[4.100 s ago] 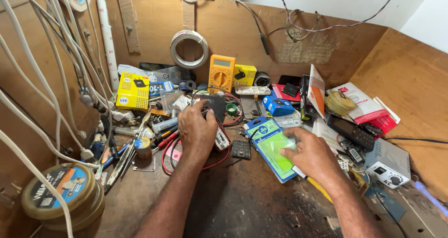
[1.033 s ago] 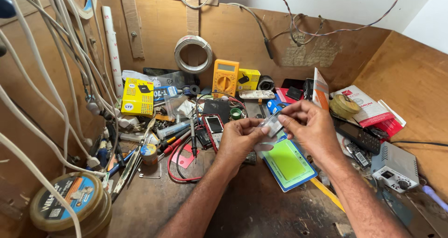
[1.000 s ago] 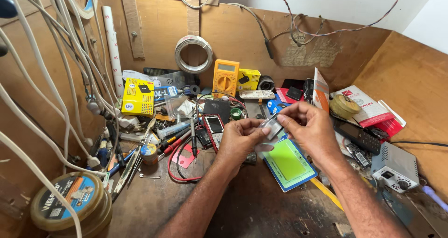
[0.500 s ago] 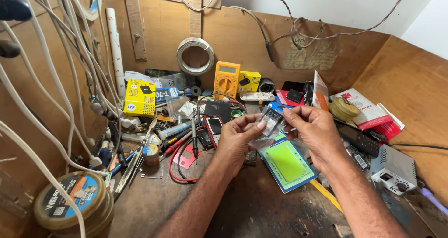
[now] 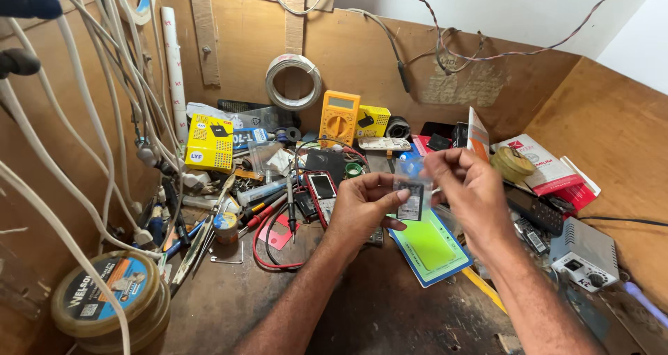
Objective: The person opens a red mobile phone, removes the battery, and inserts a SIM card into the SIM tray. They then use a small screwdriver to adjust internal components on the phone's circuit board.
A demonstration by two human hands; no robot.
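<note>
Small flat dark battery (image 5: 409,200) in clear sleeve, held up over workbench (image 5: 376,313) above green-faced packet (image 5: 433,247). Left hand (image 5: 362,209) and right hand (image 5: 465,184) pinch opposite edges, fingers closed on it. Looks light, stiff, film likely slippery — grip edges, not faces.

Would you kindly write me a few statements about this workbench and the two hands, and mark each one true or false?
1. Both hands hold a small dark flat part in a clear plastic sleeve above the bench. True: the left hand and right hand pinch it between them.
2. The yellow multimeter lies under the left hand. False: it leans against the back wall, beyond the hands.
3. A green card with a blue border lies on the bench below the hands. True.
4. The roll of white wire sits on the bench at the right. False: it hangs on the back wall.
5. A round tin with a blue label stands at the near left. True.
</note>
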